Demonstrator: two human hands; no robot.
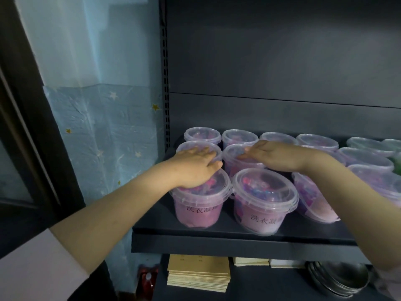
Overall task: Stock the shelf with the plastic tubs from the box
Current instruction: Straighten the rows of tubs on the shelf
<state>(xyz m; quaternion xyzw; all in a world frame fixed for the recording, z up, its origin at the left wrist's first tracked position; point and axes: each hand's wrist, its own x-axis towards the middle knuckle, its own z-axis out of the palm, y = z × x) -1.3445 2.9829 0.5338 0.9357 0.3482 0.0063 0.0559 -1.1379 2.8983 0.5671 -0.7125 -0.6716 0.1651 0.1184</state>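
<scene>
Head view, one frame. Dark shelf [217,230] carries clear plastic tubs with clear lids, most with pink and purple contents, set in rows running from near to far.

Near row: left tub [198,205] and a second tub [263,205] just beside it on the right, both with a pale label bearing dark characters. A third near tub [312,198] sits further right, partly hidden behind the right forearm.

Middle row: tub [198,149] at left, tub [240,158] beside it. Far row: four lids visible, leftmost [202,134]. More tubs [366,156] crowd the right end of the shelf; one at the far right edge looks green, too cut off to confirm.

Left hand [195,168]: palm down, fingers [205,152] extended and flat, spanning from the lid of the near left tub to the lid of the middle left tub. Not closed around anything; resting on the lids.

Right hand [280,156]: palm down, fingers pointing left, laid flat over the lid of the second middle-row tub. Likewise open, nothing gripped.

Below the shelf: a stack of tan booklets [198,272], metal bowls [338,279] at right. Blue star-patterned sheet [104,135] covers the wall to the left.
</scene>
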